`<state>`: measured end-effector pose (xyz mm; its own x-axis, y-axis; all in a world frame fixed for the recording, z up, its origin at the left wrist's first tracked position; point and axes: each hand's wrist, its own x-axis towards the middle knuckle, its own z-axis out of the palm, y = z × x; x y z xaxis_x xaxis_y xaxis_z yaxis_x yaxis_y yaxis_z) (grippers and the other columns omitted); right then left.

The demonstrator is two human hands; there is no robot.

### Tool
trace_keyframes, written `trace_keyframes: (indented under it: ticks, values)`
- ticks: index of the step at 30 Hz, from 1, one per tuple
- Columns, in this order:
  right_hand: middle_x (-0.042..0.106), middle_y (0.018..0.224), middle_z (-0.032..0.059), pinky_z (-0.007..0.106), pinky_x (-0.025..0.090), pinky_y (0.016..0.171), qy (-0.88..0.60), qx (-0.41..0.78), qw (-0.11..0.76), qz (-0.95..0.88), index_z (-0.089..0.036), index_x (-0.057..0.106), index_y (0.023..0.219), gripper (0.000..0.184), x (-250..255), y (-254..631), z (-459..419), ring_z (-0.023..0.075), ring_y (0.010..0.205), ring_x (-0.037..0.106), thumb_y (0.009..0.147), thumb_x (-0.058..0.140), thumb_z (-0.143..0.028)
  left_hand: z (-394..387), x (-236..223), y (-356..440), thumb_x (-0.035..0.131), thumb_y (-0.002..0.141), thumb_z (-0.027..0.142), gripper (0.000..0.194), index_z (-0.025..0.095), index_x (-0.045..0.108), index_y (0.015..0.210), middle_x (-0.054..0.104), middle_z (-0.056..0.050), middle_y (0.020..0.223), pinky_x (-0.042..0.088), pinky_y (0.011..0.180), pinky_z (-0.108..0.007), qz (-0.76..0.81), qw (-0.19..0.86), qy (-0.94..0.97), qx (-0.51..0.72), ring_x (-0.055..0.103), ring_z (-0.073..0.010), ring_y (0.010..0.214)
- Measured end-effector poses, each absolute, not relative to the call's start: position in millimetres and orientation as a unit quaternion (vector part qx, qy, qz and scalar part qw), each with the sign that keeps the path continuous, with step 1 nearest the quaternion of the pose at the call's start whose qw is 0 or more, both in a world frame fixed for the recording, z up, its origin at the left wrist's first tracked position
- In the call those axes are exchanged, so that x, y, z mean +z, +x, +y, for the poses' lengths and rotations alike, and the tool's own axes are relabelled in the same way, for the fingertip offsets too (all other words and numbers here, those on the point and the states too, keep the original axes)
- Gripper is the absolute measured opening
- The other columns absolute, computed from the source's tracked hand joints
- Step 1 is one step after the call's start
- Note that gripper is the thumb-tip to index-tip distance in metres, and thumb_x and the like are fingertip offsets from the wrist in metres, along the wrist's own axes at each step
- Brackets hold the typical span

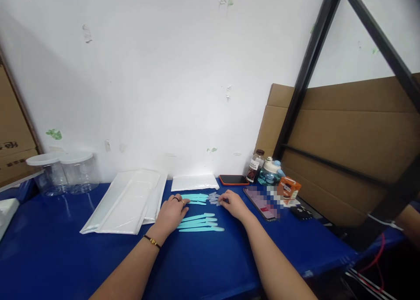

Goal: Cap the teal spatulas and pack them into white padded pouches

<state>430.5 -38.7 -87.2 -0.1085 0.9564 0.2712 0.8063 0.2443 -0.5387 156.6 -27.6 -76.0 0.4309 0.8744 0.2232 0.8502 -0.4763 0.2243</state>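
Note:
On the blue-covered table, turquoise eyebrow razors lie in two groups: an upper bunch point(198, 198) and a lower row point(201, 222) of several, with blade ends toward the right. My left hand point(171, 212) rests at the left ends of the upper bunch, thumb and fingers apart, touching the handles. Beside that bunch's right ends is a small pile of clear plastic caps point(212, 198). My right hand point(232, 202) reaches over the right side of this pile with its fingertips pinched together at one cap; the fingers partly hide it.
White padded mailers point(127, 203) lie at the left, with another white packet point(194, 182) against the wall. Two clear lidded jars point(80, 173) stand far left. At right are a red-edged phone point(234, 180), a second phone point(262, 203), a brown bottle point(255, 166), a blue cup point(269, 173) and an orange box point(288, 189).

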Motion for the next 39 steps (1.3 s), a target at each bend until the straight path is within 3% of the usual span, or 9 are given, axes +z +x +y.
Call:
trace_keyframes:
  ticks: [6,13,24,28,31,36,39]
  values:
    - [0.059,0.076,0.0014,0.022,0.039,0.062,-0.586,0.191,0.3,-0.728,-0.017,0.066,0.075,0.007,-87,426,-44,0.0131,0.067,0.053,0.069,0.064,-0.019,-27,-76,158,0.049,0.079,0.032,0.018,0.021,0.062,0.082,0.058,-0.004,0.087,0.039,0.075,-0.027,0.523,0.1,0.829,0.17,0.052,-0.0192,0.09]
    - [0.059,0.061,-0.0016,0.021,0.036,0.052,-0.547,0.25,0.322,-0.731,-0.017,0.068,0.073,0.009,-91,406,-43,0.0101,0.054,0.048,0.07,0.066,-0.025,-21,-82,160,0.052,0.075,0.034,0.016,0.021,0.063,0.076,0.061,-0.003,0.082,0.039,0.071,-0.027,0.529,0.137,0.817,0.183,0.054,-0.0188,0.087]
    - [0.063,0.067,0.0008,0.022,0.039,0.054,-0.503,0.253,0.314,-0.765,-0.019,0.071,0.075,0.009,-89,392,-47,0.0125,0.058,0.054,0.072,0.064,-0.025,-28,-80,170,0.052,0.075,0.035,0.019,0.021,0.065,0.076,0.06,-0.002,0.08,0.037,0.065,-0.025,0.504,0.158,0.831,0.175,0.055,-0.015,0.077]
    - [0.062,0.084,0.0029,0.025,0.043,0.069,-0.546,0.153,0.343,-0.749,-0.022,0.071,0.086,0.016,-89,397,-40,0.0146,0.074,0.057,0.078,0.057,-0.021,-26,-80,163,0.045,0.082,0.037,0.028,0.024,0.063,0.1,0.059,-0.005,0.094,0.038,0.077,-0.028,0.515,0.091,0.832,0.185,0.053,-0.0196,0.094]
    - [0.058,0.085,0.0029,0.026,0.043,0.072,-0.576,0.127,0.32,-0.741,-0.022,0.069,0.082,0.012,-92,400,-35,0.0152,0.077,0.056,0.075,0.06,-0.021,-24,-80,158,0.043,0.084,0.035,0.036,0.025,0.056,0.115,0.056,-0.007,0.105,0.037,0.084,-0.03,0.537,0.049,0.823,0.181,0.049,-0.0217,0.101]
    - [0.055,0.081,0.0017,0.025,0.041,0.065,-0.595,0.15,0.319,-0.722,-0.018,0.065,0.072,0.005,-99,404,-32,0.0138,0.071,0.054,0.069,0.066,-0.022,-23,-78,154,0.046,0.082,0.034,0.026,0.023,0.06,0.101,0.056,-0.006,0.101,0.038,0.083,-0.031,0.542,0.05,0.817,0.188,0.049,-0.0215,0.098]
    - [0.056,0.081,0.0013,0.023,0.04,0.062,-0.596,0.168,0.319,-0.717,-0.018,0.064,0.073,0.006,-99,406,-33,0.0129,0.069,0.053,0.068,0.066,-0.021,-21,-77,153,0.045,0.083,0.034,0.029,0.023,0.058,0.107,0.055,-0.007,0.108,0.037,0.084,-0.031,0.551,0.037,0.808,0.207,0.048,-0.0216,0.1]
